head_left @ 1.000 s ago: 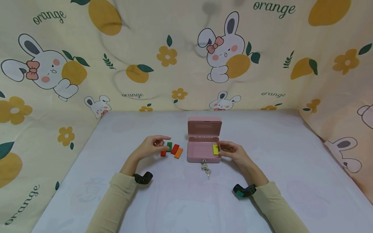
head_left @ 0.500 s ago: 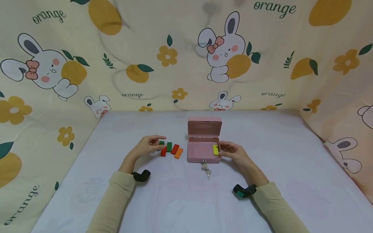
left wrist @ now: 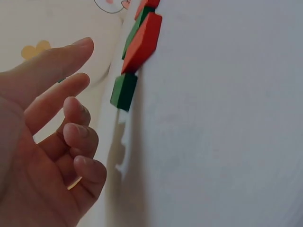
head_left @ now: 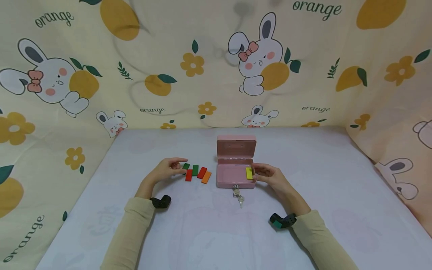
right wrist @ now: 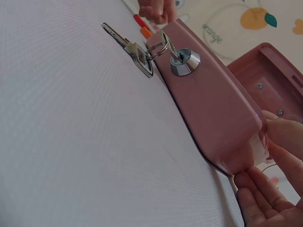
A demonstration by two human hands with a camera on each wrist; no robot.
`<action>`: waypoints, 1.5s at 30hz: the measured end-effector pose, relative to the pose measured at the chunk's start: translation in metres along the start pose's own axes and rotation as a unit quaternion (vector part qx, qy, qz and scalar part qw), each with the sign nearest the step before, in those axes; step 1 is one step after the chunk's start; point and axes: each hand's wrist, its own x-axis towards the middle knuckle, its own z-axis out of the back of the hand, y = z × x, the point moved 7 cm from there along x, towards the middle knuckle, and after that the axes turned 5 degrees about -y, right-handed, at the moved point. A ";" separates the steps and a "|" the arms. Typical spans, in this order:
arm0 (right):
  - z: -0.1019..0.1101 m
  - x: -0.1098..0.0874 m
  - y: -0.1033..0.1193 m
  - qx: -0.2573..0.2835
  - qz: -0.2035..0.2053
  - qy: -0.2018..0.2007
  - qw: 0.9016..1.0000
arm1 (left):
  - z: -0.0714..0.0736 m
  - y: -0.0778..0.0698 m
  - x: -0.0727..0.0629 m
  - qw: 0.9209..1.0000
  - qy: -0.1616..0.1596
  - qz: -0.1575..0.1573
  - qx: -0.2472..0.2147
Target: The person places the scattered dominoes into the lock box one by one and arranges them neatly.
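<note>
My left hand (head_left: 167, 168), fingers loosely bent and thumb and forefinger apart, holds nothing in the left wrist view. Just beyond its fingertips lies a green block (left wrist: 124, 91), followed by a red block (left wrist: 143, 42). In the head view the row goes on with another green block (head_left: 195, 170), another red block (head_left: 202, 173) and an orange block (head_left: 206, 177). My right hand (head_left: 270, 173) grips the right wall of an open pink cash box (head_left: 229, 185), thumb over the rim and fingers outside. Inside, by that wall, is a yellow block (head_left: 249, 173).
Two keys on a ring (right wrist: 157, 49) hang from the box's front lock (right wrist: 185, 62). The raised lid (head_left: 236, 147) leans back behind the box. A patterned cloth (head_left: 216, 67) forms the backdrop around the white table (head_left: 209, 232).
My left hand has drawn back to the left from the blocks; the leftmost green block, earlier hidden by its fingers, now lies by the red one. My right hand stays on the cash box.
</note>
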 end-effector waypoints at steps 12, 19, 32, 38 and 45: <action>0.000 -0.001 0.001 -0.001 0.000 0.002 1.000 | 0.003 0.013 0.005 1.000 0.011 0.025 0.015; -0.001 -0.001 0.000 -0.001 -0.005 -0.002 1.000 | 0.003 0.020 0.007 0.998 0.025 0.050 0.016; 0.000 -0.001 0.003 0.000 0.002 -0.005 1.000 | -0.001 0.022 0.008 0.996 0.045 0.067 0.024; -0.001 -0.001 0.003 0.001 0.001 -0.004 1.000 | -0.001 0.023 0.008 0.996 0.045 0.066 0.031; 0.000 -0.001 0.002 -0.006 0.002 -0.002 1.000 | 0.000 0.023 0.008 0.996 0.041 0.070 0.029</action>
